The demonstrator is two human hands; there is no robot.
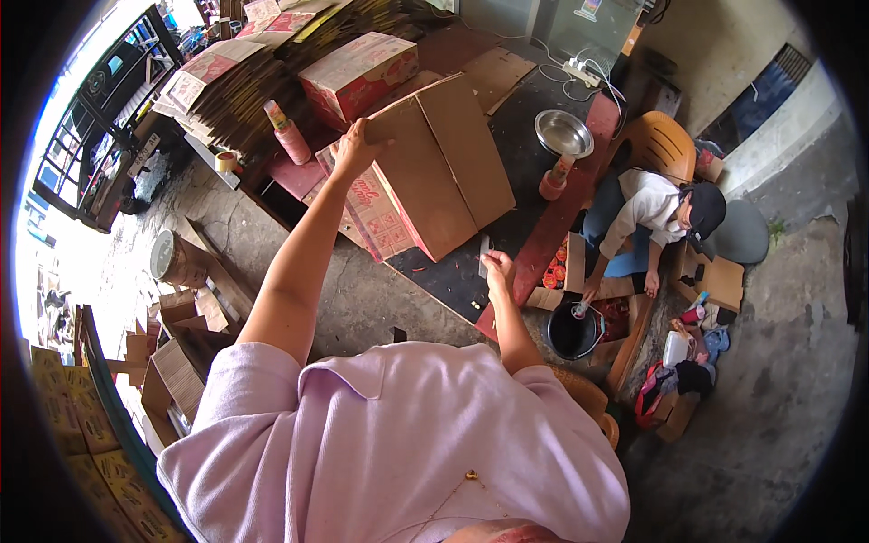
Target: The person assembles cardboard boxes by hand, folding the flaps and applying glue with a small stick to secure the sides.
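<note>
A large brown cardboard box (444, 167) stands tilted on the dark table, a red-and-white printed flap (376, 213) hanging on its left side. My left hand (359, 152) grips the box at its upper left edge, thumb spread over the brown face. Below the box's lower right corner, my right hand (498, 270) is closed in a pinch. A thin pale strip (484, 246) sticks up from its fingers; its kind is too small to tell. The box's far side and inside are hidden.
A closed red-and-white carton (359, 74) and stacked flattened cardboard (226, 90) lie beyond. A pink tape roll stack (290, 140) and metal bowl (564, 134) stand on the table. At right, a seated person (656, 208) reaches into a black bucket (572, 331).
</note>
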